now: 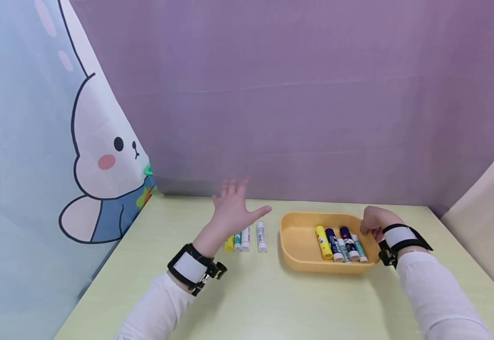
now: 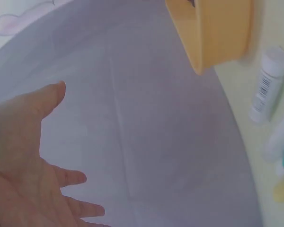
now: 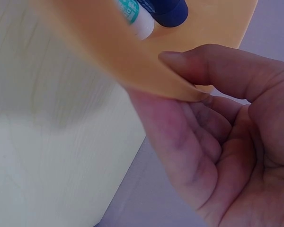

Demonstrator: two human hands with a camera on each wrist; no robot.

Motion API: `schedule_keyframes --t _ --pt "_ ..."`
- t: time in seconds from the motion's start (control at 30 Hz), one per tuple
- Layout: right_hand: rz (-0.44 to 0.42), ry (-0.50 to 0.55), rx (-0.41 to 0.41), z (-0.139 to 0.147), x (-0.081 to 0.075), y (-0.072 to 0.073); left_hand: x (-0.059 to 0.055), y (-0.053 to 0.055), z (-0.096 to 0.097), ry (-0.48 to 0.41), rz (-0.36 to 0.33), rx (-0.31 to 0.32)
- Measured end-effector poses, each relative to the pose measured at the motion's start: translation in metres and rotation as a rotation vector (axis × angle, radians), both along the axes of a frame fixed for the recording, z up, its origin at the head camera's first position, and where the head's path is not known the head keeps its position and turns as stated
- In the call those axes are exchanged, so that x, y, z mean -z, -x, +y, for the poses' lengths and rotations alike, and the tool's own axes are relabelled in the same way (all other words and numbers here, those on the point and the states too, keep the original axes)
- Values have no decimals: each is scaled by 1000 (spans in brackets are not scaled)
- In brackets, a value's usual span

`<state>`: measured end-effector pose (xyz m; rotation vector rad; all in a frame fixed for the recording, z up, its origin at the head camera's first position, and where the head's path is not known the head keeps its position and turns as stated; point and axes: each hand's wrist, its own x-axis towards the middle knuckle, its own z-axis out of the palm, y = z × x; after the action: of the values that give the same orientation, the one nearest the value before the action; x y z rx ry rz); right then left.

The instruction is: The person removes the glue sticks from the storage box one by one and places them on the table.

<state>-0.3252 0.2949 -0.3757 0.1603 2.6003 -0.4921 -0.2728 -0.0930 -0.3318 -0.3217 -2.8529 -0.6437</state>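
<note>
Orange marks the tray [image 1: 300,243] in the head view. It sits on the table [image 1: 247,307] and carries five tubes, grouped in its right part: one yellow tube [image 1: 324,242], two navy tubes [image 1: 348,243] and two teal tubes [image 1: 359,248]. The raised walls presumably keep them from rolling away. Left of the tray, a white tube [image 1: 261,237] lies on the table, just apart from a close row of further tubes [image 1: 245,241], which the left hand [image 1: 233,212] partly hides. The right hand [image 1: 376,221] is at the tray's right end.

Left wrist view: the left fingers are spread wide, hold nothing and stand clear of the tubes. The white tube shows its barcode.

Right wrist view: the right thumb lies inside the tray wall and the fingers curl outside it, pinching the edge between them. This hold probably steadies the tray without covering its contents.
</note>
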Motion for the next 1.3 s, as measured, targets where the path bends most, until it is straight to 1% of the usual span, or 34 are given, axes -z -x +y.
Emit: schedule_keyframes --t 0.1,0.17,0.3,0.37,0.57,0.67,0.87,0.93,1.07,1.1,1.17,1.3 --pt "-3 -5 -7 0 0 0 -4 -6 9 24 14 33" --pt "-3 -8 -7 0 0 0 -5 -10 16 39 17 56" --pt "-5 -5 4 0 2 0 -2 -17 29 76 18 100" --pt "-6 -4 5 0 3 0 1 -18 35 80 22 125" --pt "-15 -3 -3 1 4 1 7 -19 53 93 33 189" --pt "-13 -6 -15 2 3 1 10 -19 62 94 27 202" --pt "-19 6 -15 3 4 1 15 -18 83 130 8 208" --pt "-21 1 -16 8 9 6 17 -18 91 143 3 213" --pt "-19 -9 -18 11 10 8 20 -20 108 143 -15 232" --pt "-18 -10 -18 11 10 8 21 -20 112 145 -18 234" --pt "-15 -11 -22 8 4 3 25 -21 120 144 -24 239" --pt "-13 -14 -25 7 1 -1 32 -20 135 160 -19 240"
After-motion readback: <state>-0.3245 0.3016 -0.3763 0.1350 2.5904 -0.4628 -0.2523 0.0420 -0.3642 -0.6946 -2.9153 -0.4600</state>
